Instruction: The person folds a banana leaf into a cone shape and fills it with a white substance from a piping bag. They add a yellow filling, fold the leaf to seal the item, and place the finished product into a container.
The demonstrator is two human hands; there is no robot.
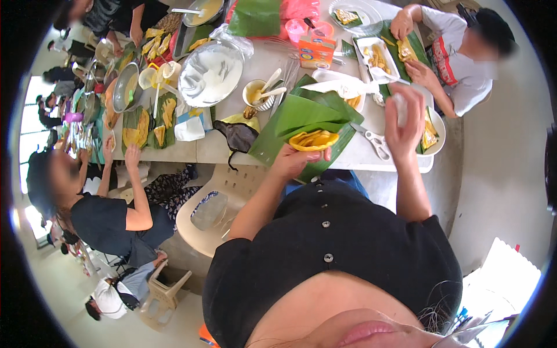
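Note:
My left hand (299,161) is closed around a folded yellow wrap (313,140), with flat yellow slices showing at its top. Behind the wrap, green banana leaves (304,113) lie in layers across the table edge. My right hand (406,124) is raised over the table's right part; its fingers are loosely curved and apart, somewhat blurred, and I see nothing held in them. Between my hands lies a pair of scissors (376,142) with white handles, its blades pointing at the leaves. A white plate (439,149) near my right hand bears yellow food on a leaf.
A white cup (258,94) with spoons, a large metal bowl (212,72) of white paste and an orange box (316,53) stand farther back. A dark mask (237,136) lies left of the leaves. Co-workers handle food at the right and left; a beige chair (217,200) stands at my left.

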